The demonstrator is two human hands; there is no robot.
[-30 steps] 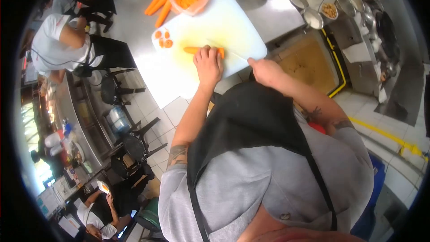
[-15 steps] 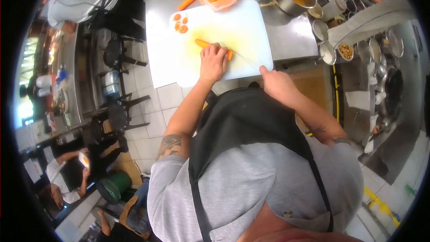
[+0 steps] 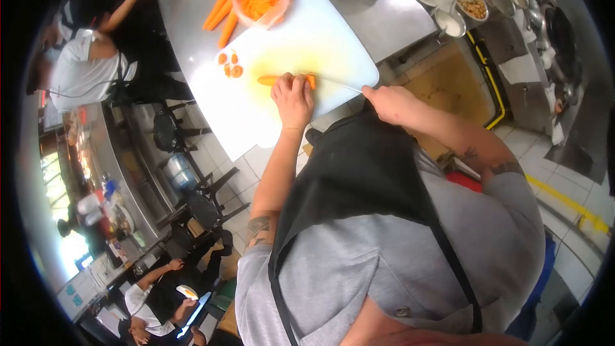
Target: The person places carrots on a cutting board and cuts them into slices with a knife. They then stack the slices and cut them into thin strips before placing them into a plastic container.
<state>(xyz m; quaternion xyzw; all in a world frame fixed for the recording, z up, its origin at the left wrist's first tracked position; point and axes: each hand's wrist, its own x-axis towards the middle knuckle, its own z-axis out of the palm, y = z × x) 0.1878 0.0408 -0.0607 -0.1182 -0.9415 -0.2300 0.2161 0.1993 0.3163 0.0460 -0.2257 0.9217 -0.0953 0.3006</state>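
Slicing on a white board (image 3: pixel 333 32): left hand (image 3: pixel 293 97) pinning carrot (image 3: pixel 269 80), right hand (image 3: pixel 392 102) clenching knife (image 3: pixel 338 83), best with fingertips curled clear of blade.

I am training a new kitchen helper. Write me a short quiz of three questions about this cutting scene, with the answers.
1. True or false: the left hand presses a carrot on the cutting board.
2. What does the right hand hold?
A. a knife
B. a spoon
C. a cloth
3. Fill in: the plastic container beyond the board holds carrot ____.

Key
1. True.
2. A; the knife has its blade at the carrot's end.
3. Strips; a few round slices lie on the board itself.
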